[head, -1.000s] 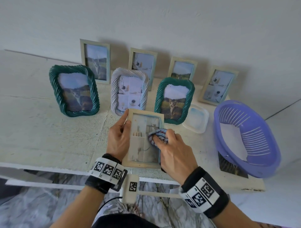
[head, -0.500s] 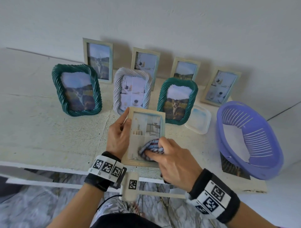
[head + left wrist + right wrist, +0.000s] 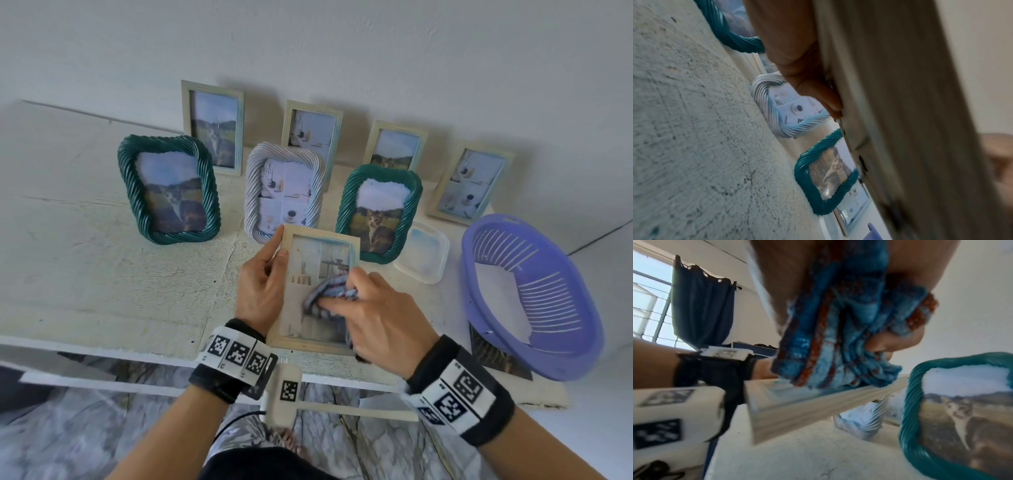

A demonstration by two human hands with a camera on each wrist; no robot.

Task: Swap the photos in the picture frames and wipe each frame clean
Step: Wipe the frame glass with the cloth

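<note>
Seven frames stand in two rows on the rough white surface [image 3: 85, 274], with the slotted purple plastic basket [image 3: 534, 298] right of them and the clear plastic lid [image 3: 423, 253] between.

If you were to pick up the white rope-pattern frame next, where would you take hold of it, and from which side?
Probably its two long side rails, from above. The white rope-pattern frame stands upright and leans back, top edge clear, with a green frame close on one side. The thick twisted rim offers purchase and keeps fingers off the glass.
</note>
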